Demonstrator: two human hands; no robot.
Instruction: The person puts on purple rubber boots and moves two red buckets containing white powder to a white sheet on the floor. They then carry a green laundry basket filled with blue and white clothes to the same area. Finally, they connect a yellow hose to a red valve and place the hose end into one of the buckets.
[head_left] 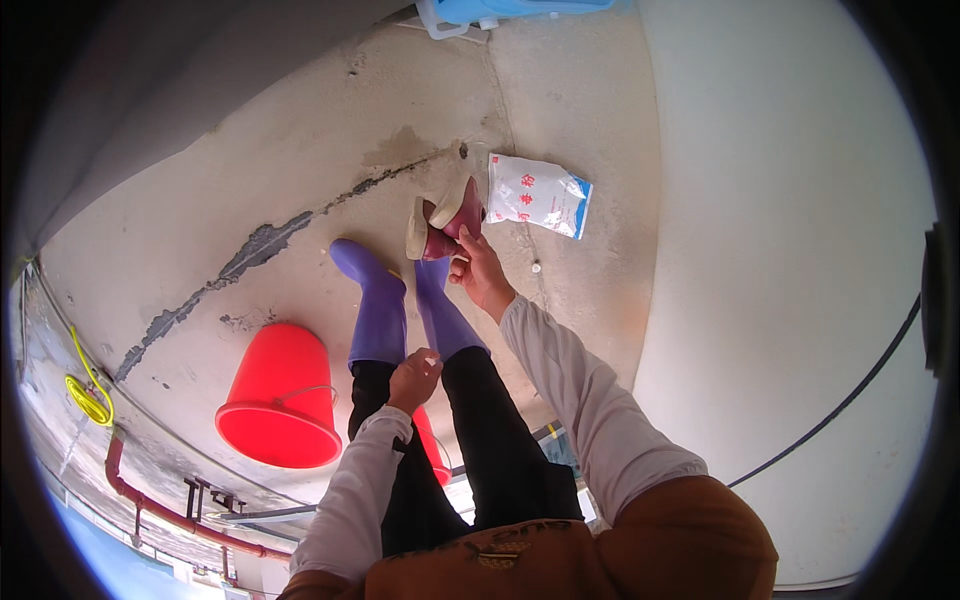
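A pair of dark red shoes (463,209) with cream soles is held out in front of my boots. My right hand (482,272) is closed on them, fingers and thumb gripping near their lower end. Purple rubber boots (380,315) are on my feet, reaching up over my black trousers. Close to the top of the left boot, my left hand (414,380) is closed, its fingers curled inward. What it holds, if anything, is too small to make out. A white plastic bag of powder (538,194) with a blue edge lies on the floor beyond the shoes.
A red bucket (280,390) with a wire handle stands left of my legs; another red bucket (432,450) is partly hidden behind them. Cracks run across the concrete floor (250,250). A pale wall (780,250) rises on the right. A blue container (510,10) sits at the far edge.
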